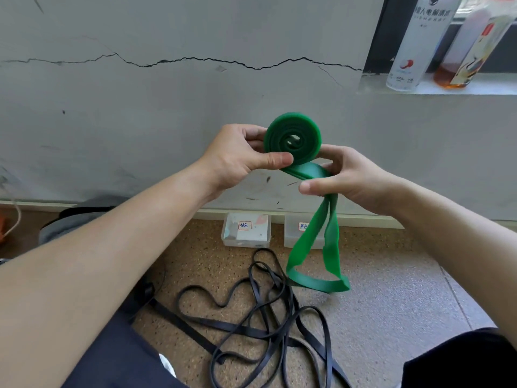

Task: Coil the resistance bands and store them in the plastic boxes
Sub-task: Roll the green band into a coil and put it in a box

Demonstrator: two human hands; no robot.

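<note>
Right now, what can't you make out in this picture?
Head view:
Right box: label partly covered by the green band's hanging loop.
Left box: label writing too small to read.
Black bands: tangled, running off the bottom edge; count unclear.
Bottles: tops cut off by the top edge.
</note>
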